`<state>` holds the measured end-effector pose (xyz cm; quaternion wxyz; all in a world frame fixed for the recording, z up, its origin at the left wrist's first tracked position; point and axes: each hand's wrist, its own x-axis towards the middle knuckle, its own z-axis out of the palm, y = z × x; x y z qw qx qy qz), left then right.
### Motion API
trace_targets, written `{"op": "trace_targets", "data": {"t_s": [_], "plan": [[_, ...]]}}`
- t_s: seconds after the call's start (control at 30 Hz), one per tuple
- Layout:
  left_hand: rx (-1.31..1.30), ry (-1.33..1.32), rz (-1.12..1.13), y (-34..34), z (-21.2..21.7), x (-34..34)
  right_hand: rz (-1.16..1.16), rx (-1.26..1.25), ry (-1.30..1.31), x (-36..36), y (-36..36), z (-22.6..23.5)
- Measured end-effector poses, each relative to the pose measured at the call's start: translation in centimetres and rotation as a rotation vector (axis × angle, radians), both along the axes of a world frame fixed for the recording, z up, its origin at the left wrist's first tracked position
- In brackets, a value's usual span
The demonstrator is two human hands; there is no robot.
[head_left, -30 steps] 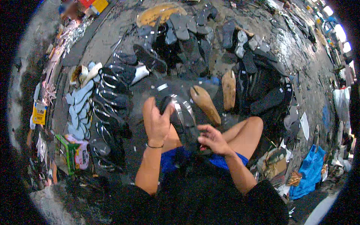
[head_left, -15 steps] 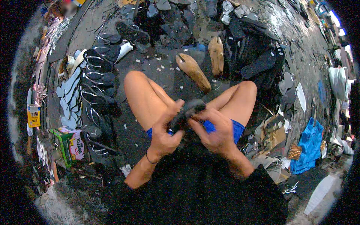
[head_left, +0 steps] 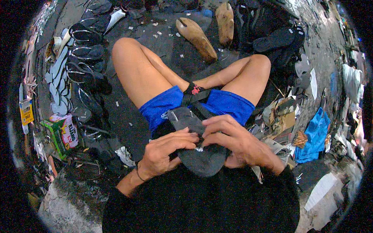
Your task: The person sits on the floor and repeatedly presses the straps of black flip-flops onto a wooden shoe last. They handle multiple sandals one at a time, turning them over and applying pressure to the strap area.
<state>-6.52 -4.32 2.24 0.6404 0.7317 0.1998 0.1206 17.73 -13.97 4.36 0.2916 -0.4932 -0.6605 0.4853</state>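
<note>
A dark grey sandal (head_left: 206, 163) lies in front of my body, its flat sole surface facing up at me. Black straps, one with a red mark (head_left: 195, 90), stick out past its far end. My left hand (head_left: 165, 149) presses from the left, fingers bent over the sole's middle. From the right my right hand (head_left: 237, 141) grips the edge, fingertips curled onto the same spot. A tiny whitish piece (head_left: 199, 149) shows between the two sets of fingertips. Another thin pale strip (head_left: 174, 115) lies at the sole's far left corner.
Two wooden shoe lasts (head_left: 197, 39) rest beyond my crossed legs. A row of black sandals (head_left: 85, 52) and grey sole-shaped pieces (head_left: 60, 83) runs along the left, near a green-and-white box (head_left: 62, 134). Scraps (head_left: 281, 116) and a blue bag (head_left: 312, 136) are on the right.
The sandal was tilted and blurred between my hands; now it lies flatter and nearer my body, sole up. Both hands have come closer together over its middle. The view has tipped toward my lap.
</note>
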Motion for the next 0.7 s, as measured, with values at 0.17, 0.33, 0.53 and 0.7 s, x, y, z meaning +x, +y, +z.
{"op": "trace_targets", "data": {"t_s": [0.17,0.33,0.53,0.7], "plan": [[0.03,-0.022,0.134,0.2,-0.1,1.5,0.016,-0.016,0.353,1.1,2.7,-4.2],[0.05,-0.13,0.869,5.5,-2.1,5.0,-0.583,0.062,0.072,5.5,12.5,-13.7],[-1.13,-0.265,0.345,6.4,-6.7,6.1,-0.675,-0.183,-0.298,7.0,14.9,-25.2],[-0.977,-0.196,0.558,7.0,-10.7,5.9,-0.876,-0.438,0.685,6.6,4.6,-15.3]]}}
